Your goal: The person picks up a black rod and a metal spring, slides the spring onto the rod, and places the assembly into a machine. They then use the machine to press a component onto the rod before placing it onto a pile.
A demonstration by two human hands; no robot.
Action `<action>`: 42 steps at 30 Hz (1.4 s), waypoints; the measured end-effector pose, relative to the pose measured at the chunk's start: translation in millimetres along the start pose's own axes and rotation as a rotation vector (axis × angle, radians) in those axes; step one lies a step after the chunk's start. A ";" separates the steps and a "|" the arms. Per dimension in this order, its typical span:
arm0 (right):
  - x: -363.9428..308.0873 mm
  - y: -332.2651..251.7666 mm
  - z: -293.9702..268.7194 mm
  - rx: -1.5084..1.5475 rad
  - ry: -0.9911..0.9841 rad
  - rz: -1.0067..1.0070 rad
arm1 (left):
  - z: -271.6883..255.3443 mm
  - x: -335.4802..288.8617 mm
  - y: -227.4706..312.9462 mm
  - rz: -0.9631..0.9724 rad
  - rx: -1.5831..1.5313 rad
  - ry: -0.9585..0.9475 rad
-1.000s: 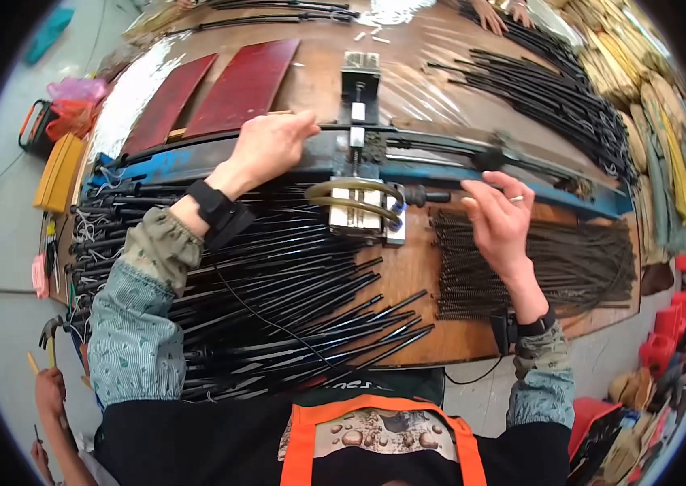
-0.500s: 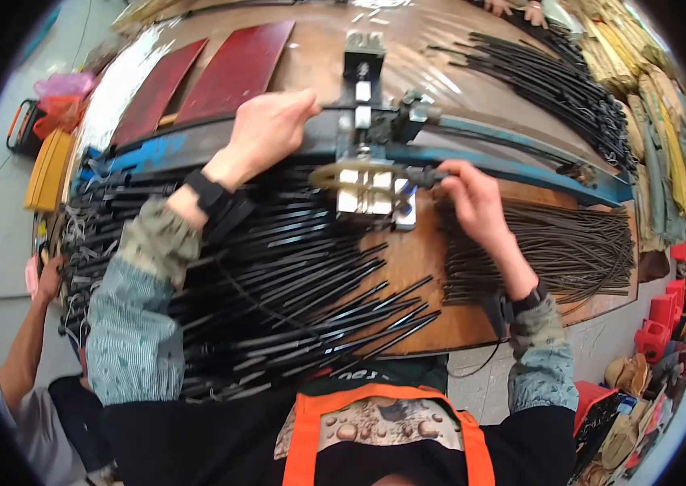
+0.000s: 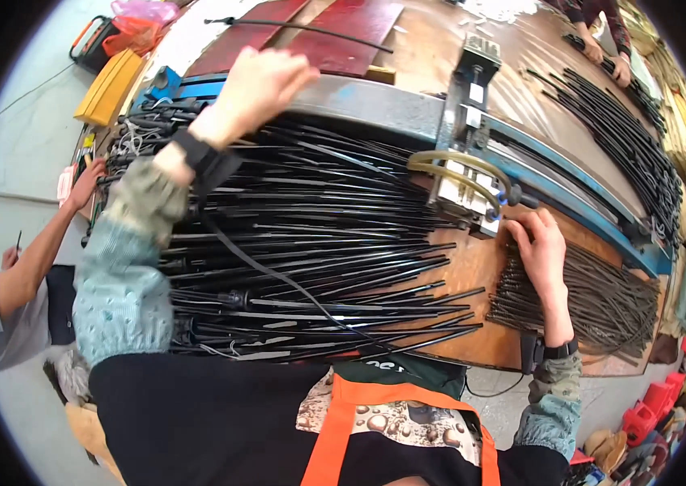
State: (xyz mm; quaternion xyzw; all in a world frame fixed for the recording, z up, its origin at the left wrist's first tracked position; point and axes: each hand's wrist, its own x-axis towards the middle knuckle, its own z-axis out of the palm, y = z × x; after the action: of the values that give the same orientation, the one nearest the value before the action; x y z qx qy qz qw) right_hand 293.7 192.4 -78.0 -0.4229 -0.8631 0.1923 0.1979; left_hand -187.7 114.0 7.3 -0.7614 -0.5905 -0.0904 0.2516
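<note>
My left hand (image 3: 266, 89) is raised over the blue-grey rail, fingers apart and empty. Just beyond it, a single black rod (image 3: 302, 29) lies or passes across the dark red boards (image 3: 363, 14). My right hand (image 3: 544, 251) is low beside the near right corner of a clamping fixture (image 3: 464, 190), thumb and fingers parted, with nothing visible in them. The fixture has pale metal blocks and yellowish hoses. A bundle of thin brown ribbed rods (image 3: 602, 296) lies right next to that hand. Many black rods (image 3: 335, 219) are spread below my left forearm.
A long blue rail (image 3: 594, 178) crosses the table behind the fixture. More black rods (image 3: 618, 138) lie at the far right, near another person's hands (image 3: 606, 61). At left are a yellow box (image 3: 108, 87) and a co-worker's arm (image 3: 43, 243). A dark cable (image 3: 270, 271) hangs across the rods.
My right hand has left the dark piece at the fixture's right and come down toward the brown rods. A black rod now appears over the red boards. The whole view has swung leftward.
</note>
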 end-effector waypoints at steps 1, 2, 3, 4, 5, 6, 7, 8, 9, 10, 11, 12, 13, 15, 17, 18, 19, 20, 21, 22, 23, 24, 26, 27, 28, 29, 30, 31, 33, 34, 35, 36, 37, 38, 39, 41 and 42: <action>0.6 0.6 -2.2 -0.053 -0.024 -0.013 | -16.7 -16.6 9.4 -0.106 -0.059 -0.317; 2.1 -2.9 -2.8 -0.102 -0.049 -0.032 | -29.6 -36.2 17.4 -0.118 -0.045 -0.329; 2.5 -5.8 -3.8 -0.154 -0.071 -0.050 | -36.4 -56.6 26.2 -0.085 -0.046 -0.418; 11.7 -8.8 -4.2 -0.137 -0.066 -0.086 | -42.1 -72.7 26.4 -0.069 -0.029 -0.501; 14.9 -14.7 -4.1 -0.037 -0.043 -0.061 | -39.6 -85.2 23.0 -0.096 -0.009 -0.510; 16.7 -19.8 -4.1 0.061 -0.022 -0.033 | -32.2 -91.2 19.8 -0.085 -0.070 -0.430; 12.2 -23.1 -5.4 0.150 -0.001 0.014 | -25.3 -95.3 19.6 -0.058 -0.143 -0.345; 11.4 -22.0 -5.7 0.155 0.000 -0.008 | -23.7 -97.9 20.6 -0.073 -0.127 -0.341; 8.0 -19.5 -5.8 0.177 -0.008 0.006 | -21.8 -99.8 21.3 -0.070 -0.183 -0.303; 0.1 -18.2 -7.1 0.196 -0.018 0.034 | -20.7 -100.5 23.9 -0.057 -0.248 -0.268; -2.9 -18.6 -8.0 0.215 -0.027 0.063 | -20.9 -102.0 24.4 -0.042 -0.314 -0.232; -2.4 -18.0 -8.0 0.214 -0.025 0.059 | -22.1 -103.6 22.3 -0.044 -0.312 -0.229; -1.4 -17.5 -7.9 0.241 -0.058 0.079 | -23.5 -104.6 18.8 -0.011 -0.296 -0.235; -1.0 -16.5 -9.1 0.295 -0.123 0.129 | -23.5 -105.2 12.6 0.062 -0.273 -0.249; -2.3 -7.7 -13.3 0.292 -0.138 0.155 | -22.3 -106.3 8.4 0.054 -0.336 -0.232; -2.6 -2.6 -15.8 0.292 -0.154 0.172 | -22.4 -107.1 6.6 0.040 -0.393 -0.215; -3.1 0.1 -17.9 0.292 -0.169 0.190 | -22.2 -107.6 5.9 0.027 -0.449 -0.198; -1.9 -1.5 -20.3 0.291 -0.164 0.202 | -24.1 -104.3 6.4 0.039 -0.456 -0.199; 0.1 -8.2 -24.6 0.269 -0.191 0.141 | -26.5 -100.8 6.6 0.058 -0.408 -0.214; -0.7 -13.4 -26.2 0.242 -0.222 0.097 | -24.6 -93.8 11.2 0.085 -0.375 -0.232; -6.5 -18.9 -32.7 0.207 -0.245 0.065 | -26.7 -81.0 20.9 0.123 -0.350 -0.239; -8.9 -20.0 -28.0 0.208 -0.260 -0.023 | -30.6 -72.0 33.9 0.159 -0.383 -0.231; -13.0 -20.1 -23.9 0.146 -0.277 -0.135 | -41.9 -43.1 76.3 0.221 -0.323 -0.292; -15.8 -23.8 -24.6 0.094 -0.295 -0.180 | -49.1 -29.1 103.6 0.274 -0.367 -0.274; -19.0 -21.6 -21.9 0.098 -0.214 -0.257 | -56.4 -14.5 135.1 0.248 -0.401 -0.306; -26.2 -22.4 -22.0 0.094 -0.133 -0.338 | -63.2 -4.4 163.2 0.223 -0.430 -0.338; -30.7 -28.1 -21.4 0.146 -0.089 -0.363 | -66.7 1.3 184.1 0.271 -0.456 -0.326; -34.9 -32.3 -20.7 0.196 -0.043 -0.395 | -67.3 7.3 202.0 0.251 -0.522 -0.307; -51.3 -32.8 -22.0 0.255 0.018 -0.337 | -64.2 19.2 234.1 0.202 -0.651 -0.281; -60.5 -30.7 -24.3 0.333 0.066 -0.322 | -62.6 25.8 247.2 0.243 -0.670 -0.274; -69.2 -29.4 -26.6 0.318 0.087 -0.297 | -62.5 31.2 257.2 0.245 -0.702 -0.292; -78.4 -28.5 -28.3 0.349 0.144 -0.278 | -62.7 35.8 265.9 0.244 -0.731 -0.313; -85.6 -28.3 -28.9 0.383 0.200 -0.265 | -63.9 39.4 272.3 0.237 -0.755 -0.335; -91.1 -28.2 -28.2 0.417 0.254 -0.254 | -65.4 42.2 277.6 0.259 -0.758 -0.334; -95.0 -27.2 -26.5 0.410 0.269 -0.242 | -66.8 44.3 281.6 0.272 -0.755 -0.354; -104.2 -29.8 -31.8 0.337 0.290 -0.263 | -76.2 48.1 287.6 0.314 -0.760 -0.354; -103.0 -26.1 -26.9 0.323 0.309 -0.336 | -76.2 48.2 288.6 0.341 -0.770 -0.332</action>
State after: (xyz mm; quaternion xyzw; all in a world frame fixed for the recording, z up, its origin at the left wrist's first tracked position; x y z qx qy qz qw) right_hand 348.3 98.9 -60.6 -0.2610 -0.8390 0.2251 0.4210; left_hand 110.9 67.0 13.8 -0.8901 -0.4124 -0.1376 -0.1367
